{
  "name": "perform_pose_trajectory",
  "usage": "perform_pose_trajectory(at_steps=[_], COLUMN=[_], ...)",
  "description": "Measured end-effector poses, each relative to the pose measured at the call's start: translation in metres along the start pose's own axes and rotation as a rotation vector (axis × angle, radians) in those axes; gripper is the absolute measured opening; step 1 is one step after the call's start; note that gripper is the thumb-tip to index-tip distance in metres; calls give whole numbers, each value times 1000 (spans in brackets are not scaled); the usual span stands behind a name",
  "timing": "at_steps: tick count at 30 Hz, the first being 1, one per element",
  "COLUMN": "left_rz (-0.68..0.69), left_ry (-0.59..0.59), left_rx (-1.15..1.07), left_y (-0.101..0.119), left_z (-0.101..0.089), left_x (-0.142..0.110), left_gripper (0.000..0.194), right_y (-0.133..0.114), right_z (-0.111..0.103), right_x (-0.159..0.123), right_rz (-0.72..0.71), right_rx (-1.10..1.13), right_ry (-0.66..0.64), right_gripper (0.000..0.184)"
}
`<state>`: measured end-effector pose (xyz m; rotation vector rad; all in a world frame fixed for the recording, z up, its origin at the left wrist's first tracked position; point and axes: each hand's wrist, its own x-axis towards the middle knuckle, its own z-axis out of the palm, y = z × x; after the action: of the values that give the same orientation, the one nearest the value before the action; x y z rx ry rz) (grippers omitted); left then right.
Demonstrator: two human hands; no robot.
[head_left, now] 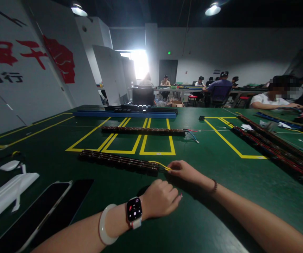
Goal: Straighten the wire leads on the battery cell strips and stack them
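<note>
A long dark strip assembly [117, 161] with brown bars lies slanted in front of me, with a yellow wire [159, 164] coming off its right end. My right hand [184, 172] pinches that wire near its free tip. Closer to me, my left hand [162, 197] hangs just below the strip's right end, its fingers curled closed. A small reddish spot shows at its fingertips; whether it holds anything there cannot be made out. Beyond lies a second dark strip [143, 131], with red and blue wires [193, 136] at its right end.
Yellow tape outlines [158, 153] mark the green table [206, 225]. Blue and black rails [125, 114] lie at the far edge. White wrapping [6, 193] and dark panels [43, 211] sit left. More wired strips [272, 151] lie right, near a seated person [266, 100].
</note>
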<state>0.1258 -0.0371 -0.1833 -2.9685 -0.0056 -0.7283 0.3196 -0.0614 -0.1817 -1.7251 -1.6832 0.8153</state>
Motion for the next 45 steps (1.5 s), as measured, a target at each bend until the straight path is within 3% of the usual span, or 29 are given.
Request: perform_pose_trajectory(at_steps=[4,12,16,27,31,34,37,42,45], left_rz=[22,100,131,288,279,155,-130,-740,-952], left_ry=[4,52,93,133,117,32,-63,-93,-6], left_rx=[15,133,205,281,229,79,-254,-1135,-1660], left_y=[-1,-1,0,-1,-1,0,0,-3,-5], left_z=[0,-2,-2,-2,-2,-2,-1,6,8], left_x=[1,3,3,1,0,1,3,8,13], left_gripper=[30,27,25,32,34,31,32,41,42], right_y=[-12,-20,-19,-19,-20,-23,-27,-31,-31], right_z=[-2,1,4,4,5,4,3,4,6], right_x=[-6,-12,-13,-14,-14,-15,-17,-21,-24], right_rz=[-37,-322,-389,-415,-431,-464,-493,-518,-544], right_rx=[-35,-568,-745,-797,-807,-839,-898,-1008,-1074], right_ry=[25,291,336,342,355,368,358,329,330], right_gripper=[21,20,22,21,21,22,20,22,23])
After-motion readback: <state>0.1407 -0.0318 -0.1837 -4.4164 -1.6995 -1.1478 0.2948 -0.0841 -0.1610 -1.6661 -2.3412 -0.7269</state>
